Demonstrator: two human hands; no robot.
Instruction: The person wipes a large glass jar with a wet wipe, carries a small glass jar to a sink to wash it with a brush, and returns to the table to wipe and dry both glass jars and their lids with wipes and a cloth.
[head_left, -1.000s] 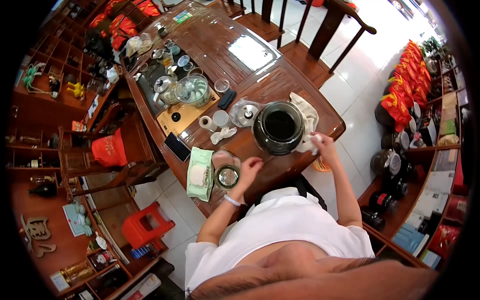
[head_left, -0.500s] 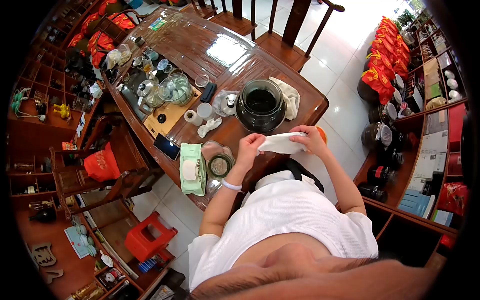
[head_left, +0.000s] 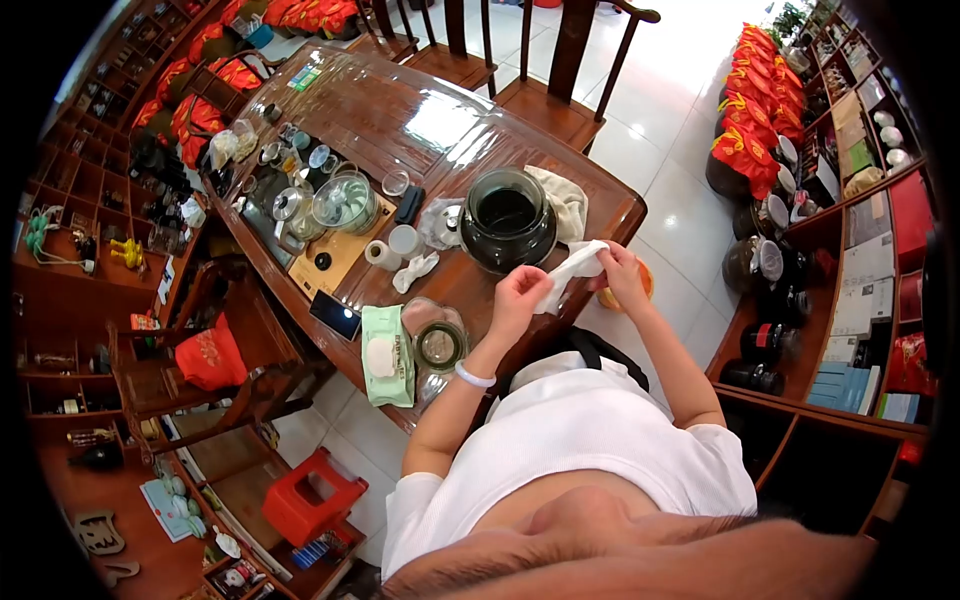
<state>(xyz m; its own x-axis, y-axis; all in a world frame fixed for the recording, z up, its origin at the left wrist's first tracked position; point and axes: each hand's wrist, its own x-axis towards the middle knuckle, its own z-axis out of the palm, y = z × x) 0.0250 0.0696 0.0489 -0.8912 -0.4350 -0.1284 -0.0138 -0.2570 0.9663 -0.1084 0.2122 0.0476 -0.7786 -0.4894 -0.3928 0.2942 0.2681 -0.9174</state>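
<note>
A white wet wipe [head_left: 572, 273] is stretched at a slant between my hands, over the table's near edge. My left hand [head_left: 518, 300] pinches its lower left end. At the upper right end, my right hand [head_left: 624, 277] has its fingers closed on the wipe. Just beyond them stands a wide dark glass jar [head_left: 507, 240], open at the top, with dark contents. A folded beige cloth [head_left: 560, 200] lies against the jar's right side. Left of my left hand are an open-mouthed clear glass jar [head_left: 440, 347] and a green-and-white wipes pack [head_left: 387, 355].
On the glossy wooden table [head_left: 350, 90] are a phone [head_left: 334, 314], a crumpled tissue [head_left: 415, 271], small white containers [head_left: 404, 241] and a glass teapot set [head_left: 345, 200]. Wooden chairs [head_left: 545, 105] stand behind. An orange round object [head_left: 630, 285] sits below my right hand.
The wipe has gone from a wide, nearly level band to a narrower, slanted strip. My right hand's grip has shifted, and the camera view has moved slightly.
</note>
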